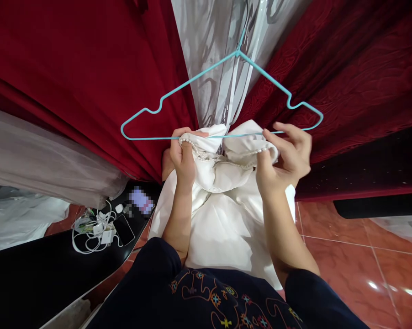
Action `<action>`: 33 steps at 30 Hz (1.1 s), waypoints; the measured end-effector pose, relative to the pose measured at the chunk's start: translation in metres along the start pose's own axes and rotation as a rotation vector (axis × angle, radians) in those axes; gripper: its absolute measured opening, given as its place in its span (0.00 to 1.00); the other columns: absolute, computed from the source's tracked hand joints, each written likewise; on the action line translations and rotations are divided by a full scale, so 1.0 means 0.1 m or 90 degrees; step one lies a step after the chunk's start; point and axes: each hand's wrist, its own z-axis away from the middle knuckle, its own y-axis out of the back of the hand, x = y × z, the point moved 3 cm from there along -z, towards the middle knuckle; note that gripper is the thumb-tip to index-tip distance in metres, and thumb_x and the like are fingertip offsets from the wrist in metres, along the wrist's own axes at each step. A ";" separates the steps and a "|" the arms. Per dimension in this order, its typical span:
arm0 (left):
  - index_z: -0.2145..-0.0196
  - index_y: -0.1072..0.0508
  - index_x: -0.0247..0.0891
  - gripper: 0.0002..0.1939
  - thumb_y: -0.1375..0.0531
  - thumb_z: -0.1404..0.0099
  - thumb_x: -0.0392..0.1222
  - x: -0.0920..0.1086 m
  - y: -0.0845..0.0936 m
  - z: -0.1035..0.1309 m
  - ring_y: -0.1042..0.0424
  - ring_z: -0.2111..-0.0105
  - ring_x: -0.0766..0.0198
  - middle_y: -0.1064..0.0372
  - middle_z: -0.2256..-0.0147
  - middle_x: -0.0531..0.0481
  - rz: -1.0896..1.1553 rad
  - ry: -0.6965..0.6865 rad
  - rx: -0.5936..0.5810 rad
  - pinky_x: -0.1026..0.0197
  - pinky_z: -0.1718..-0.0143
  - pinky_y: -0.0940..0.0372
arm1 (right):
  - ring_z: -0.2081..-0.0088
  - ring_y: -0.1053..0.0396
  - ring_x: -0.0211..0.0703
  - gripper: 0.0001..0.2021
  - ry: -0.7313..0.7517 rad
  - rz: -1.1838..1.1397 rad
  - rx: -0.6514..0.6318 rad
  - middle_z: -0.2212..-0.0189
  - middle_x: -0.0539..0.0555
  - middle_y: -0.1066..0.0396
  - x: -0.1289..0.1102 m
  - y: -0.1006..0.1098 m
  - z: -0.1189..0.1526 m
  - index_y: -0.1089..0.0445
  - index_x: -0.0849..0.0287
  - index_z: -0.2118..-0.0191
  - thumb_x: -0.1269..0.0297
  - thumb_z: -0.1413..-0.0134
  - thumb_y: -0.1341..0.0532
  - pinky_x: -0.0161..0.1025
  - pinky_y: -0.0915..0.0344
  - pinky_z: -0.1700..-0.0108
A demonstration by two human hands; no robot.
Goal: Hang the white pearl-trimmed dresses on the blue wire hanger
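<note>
A light blue hanger (238, 54) hangs in front of me, its lower bar level with both hands. White satin fabric of a dress (223, 224) hangs below it, with pearl beading along its upper edge. My left hand (184, 155) pinches the beaded edge on the left, fingers at the hanger's bar. My right hand (284, 157) holds the beaded edge on the right between thumb and fingers, close to the bar. The upper folds of the dress lie against the bar between my hands.
Red curtains (89, 68) and a sheer white curtain (209, 59) hang ahead. On the lower left, a black table (31, 274) holds white cables (86, 246), a phone (124, 229) and a plastic bag. Red floor tiles (350, 260) show at the right.
</note>
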 end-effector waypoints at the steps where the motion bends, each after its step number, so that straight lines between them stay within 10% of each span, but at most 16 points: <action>1: 0.56 0.31 0.45 0.20 0.44 0.22 0.65 -0.01 0.00 0.01 0.18 0.58 0.55 0.20 0.65 0.49 0.004 0.005 -0.002 0.50 0.46 0.26 | 0.43 0.24 0.54 0.16 -0.002 -0.015 -0.016 0.46 0.61 0.25 -0.05 -0.07 -0.02 0.19 0.51 0.45 0.54 0.33 0.36 0.62 0.26 0.38; 12: 0.58 0.19 0.41 0.15 0.30 0.31 0.55 -0.16 0.34 -0.08 0.19 0.57 0.57 0.19 0.59 0.45 -0.037 -0.009 -0.161 0.57 0.51 0.26 | 0.60 0.25 0.46 0.15 0.021 0.019 -0.031 0.63 0.56 0.25 0.05 -0.14 -0.12 0.15 0.54 0.58 0.50 0.34 0.35 0.47 0.25 0.55; 22: 0.67 0.23 0.39 0.05 0.33 0.41 0.41 -0.20 0.99 -0.35 0.29 0.69 0.67 0.26 0.70 0.54 -0.145 0.002 0.171 0.64 0.65 0.35 | 0.63 0.26 0.44 0.11 0.022 0.041 -0.036 0.66 0.54 0.25 0.07 -0.08 -0.22 0.17 0.52 0.61 0.53 0.36 0.33 0.46 0.26 0.59; 33: 0.64 0.26 0.43 0.14 0.28 0.33 0.51 0.17 1.33 -0.89 0.28 0.65 0.60 0.34 0.71 0.52 -0.167 -0.189 0.244 0.53 0.65 0.38 | 0.62 0.27 0.44 0.09 0.015 0.039 -0.042 0.65 0.54 0.26 0.11 -0.12 -0.19 0.17 0.54 0.60 0.57 0.37 0.33 0.46 0.27 0.57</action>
